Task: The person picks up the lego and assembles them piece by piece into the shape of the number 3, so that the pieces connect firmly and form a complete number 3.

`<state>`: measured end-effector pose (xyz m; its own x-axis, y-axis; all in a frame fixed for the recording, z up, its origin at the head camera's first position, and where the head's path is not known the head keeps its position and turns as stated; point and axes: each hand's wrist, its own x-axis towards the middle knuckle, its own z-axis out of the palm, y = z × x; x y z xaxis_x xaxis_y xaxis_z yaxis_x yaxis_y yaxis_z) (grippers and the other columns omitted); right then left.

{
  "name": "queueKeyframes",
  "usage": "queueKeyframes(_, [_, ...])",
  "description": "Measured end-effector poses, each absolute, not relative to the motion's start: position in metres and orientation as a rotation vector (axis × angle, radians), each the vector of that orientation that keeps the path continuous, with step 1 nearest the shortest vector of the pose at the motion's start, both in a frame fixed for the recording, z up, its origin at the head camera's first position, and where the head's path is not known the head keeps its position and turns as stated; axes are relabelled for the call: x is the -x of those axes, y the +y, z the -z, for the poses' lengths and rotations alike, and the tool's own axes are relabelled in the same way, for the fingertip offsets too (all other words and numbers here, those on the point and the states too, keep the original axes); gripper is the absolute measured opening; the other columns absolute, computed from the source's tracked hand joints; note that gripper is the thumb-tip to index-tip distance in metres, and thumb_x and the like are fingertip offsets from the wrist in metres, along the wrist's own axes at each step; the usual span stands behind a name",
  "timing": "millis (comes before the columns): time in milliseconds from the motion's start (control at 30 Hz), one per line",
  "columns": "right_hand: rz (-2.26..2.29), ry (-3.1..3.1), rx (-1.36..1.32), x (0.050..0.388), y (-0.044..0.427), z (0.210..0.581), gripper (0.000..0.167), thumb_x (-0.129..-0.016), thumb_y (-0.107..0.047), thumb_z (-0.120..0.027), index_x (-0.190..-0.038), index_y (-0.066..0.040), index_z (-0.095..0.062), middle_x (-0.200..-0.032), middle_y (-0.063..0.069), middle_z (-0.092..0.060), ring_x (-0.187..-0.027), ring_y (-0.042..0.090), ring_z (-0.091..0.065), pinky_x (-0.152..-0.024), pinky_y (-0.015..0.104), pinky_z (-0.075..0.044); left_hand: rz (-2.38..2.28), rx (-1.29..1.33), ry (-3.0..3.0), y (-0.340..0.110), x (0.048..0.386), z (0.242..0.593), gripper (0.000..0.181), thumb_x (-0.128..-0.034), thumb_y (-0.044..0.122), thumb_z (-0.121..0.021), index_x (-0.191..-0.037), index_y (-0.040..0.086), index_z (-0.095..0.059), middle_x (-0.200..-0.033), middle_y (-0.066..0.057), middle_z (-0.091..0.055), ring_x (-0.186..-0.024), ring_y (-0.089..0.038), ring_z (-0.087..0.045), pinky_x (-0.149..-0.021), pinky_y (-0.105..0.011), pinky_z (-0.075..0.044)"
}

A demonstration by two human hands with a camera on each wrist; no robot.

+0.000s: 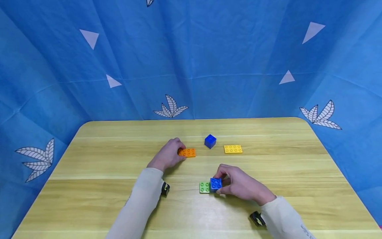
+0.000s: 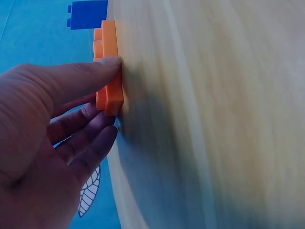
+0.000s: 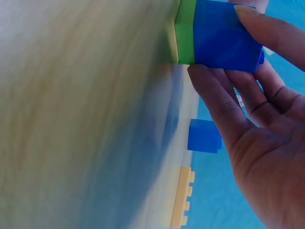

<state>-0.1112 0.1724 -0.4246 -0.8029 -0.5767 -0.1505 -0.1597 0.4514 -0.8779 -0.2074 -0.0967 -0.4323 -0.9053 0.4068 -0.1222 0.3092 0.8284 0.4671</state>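
Observation:
On the right end of the flat green brick (image 1: 204,187) sits a blue brick (image 1: 216,185); the right hand (image 1: 238,183) pinches it between thumb and fingers. The right wrist view shows that blue brick (image 3: 226,38) against the green one (image 3: 186,33), with the right hand's (image 3: 267,138) thumb on one side. Farther left and back, the left hand (image 1: 169,154) pinches the left end of a flat orange brick (image 1: 188,152) lying on the table. In the left wrist view the thumb of the left hand (image 2: 43,129) lies across the orange brick (image 2: 110,40).
A second blue brick (image 1: 210,141) stands behind, between the orange brick and a flat yellow brick (image 1: 233,149). The wooden table (image 1: 119,146) reaches back to a blue patterned cloth (image 1: 221,66).

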Motion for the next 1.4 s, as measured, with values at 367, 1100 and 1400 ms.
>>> queueKeyframes(367, [1.35, 2.264, 0.615, 0.11, 0.174, 0.428, 0.024, -0.082, -0.006, -0.079, -0.098, -0.012, -0.062, -0.103, 0.0, -0.062, -0.095, 0.017, -0.064, -0.085, 0.033, -0.054, -0.713, -0.57, 2.766, -0.1, 0.203, 0.429, 0.036, -0.0836, 0.011, -0.079, -0.117, 0.004, -0.066, -0.11, -0.002, -0.059, -0.102, -0.02, -0.054, -0.096, -0.034, -0.046])
queueKeyframes(1100, [1.284, 2.287, 0.619, 0.112, 0.173, 0.428, 0.025, -0.082, -0.009, -0.08, -0.098, -0.014, -0.061, -0.1, -0.003, -0.062, -0.092, 0.014, -0.064, -0.086, 0.035, -0.053, -1.055, -0.38, 2.607, -0.107, 0.193, 0.428, 0.036, -0.0851, 0.012, -0.078, -0.119, 0.008, -0.067, -0.115, -0.003, -0.063, -0.094, -0.018, -0.059, -0.087, -0.032, -0.052])
queueKeyframes(1400, [1.262, 2.284, 0.621, 0.113, 0.174, 0.425, 0.026, -0.081, -0.01, -0.081, -0.098, -0.015, -0.062, -0.098, -0.003, -0.062, -0.09, 0.014, -0.063, -0.085, 0.035, -0.053, -1.13, -0.341, 2.567, -0.106, 0.183, 0.429, 0.037, -0.0837, 0.015, -0.08, -0.118, 0.013, -0.069, -0.115, 0.0, -0.065, -0.095, -0.017, -0.06, -0.084, -0.032, -0.053])
